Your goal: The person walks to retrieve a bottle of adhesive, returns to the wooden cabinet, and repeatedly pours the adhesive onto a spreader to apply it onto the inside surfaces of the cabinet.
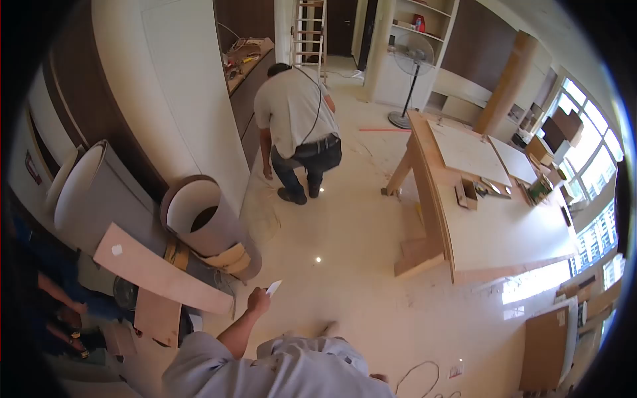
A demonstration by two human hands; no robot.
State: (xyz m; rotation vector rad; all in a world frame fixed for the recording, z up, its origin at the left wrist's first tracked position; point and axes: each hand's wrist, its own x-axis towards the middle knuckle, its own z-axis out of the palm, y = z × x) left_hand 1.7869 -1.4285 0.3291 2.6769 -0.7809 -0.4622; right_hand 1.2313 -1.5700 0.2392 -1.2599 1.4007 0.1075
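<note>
My left hand (257,300) is closed around a small flat white piece (273,288), whose pointed end sticks out past the fingers. It is held above the pale floor, to the right of a long curved pinkish sheet (159,270). Low in the view, beside my grey shirt, a small bit of my right hand (379,377) shows; its fingers cannot be made out. A looped cord (419,380) lies on the floor to the right of that hand.
Ahead, a person (298,116) bends toward the floor. Large rolls (202,212) stand at left. A wooden worktable (491,232) with boards and tools is at right, a standing fan (413,73) behind it. Another person's hand (78,308) shows at far left.
</note>
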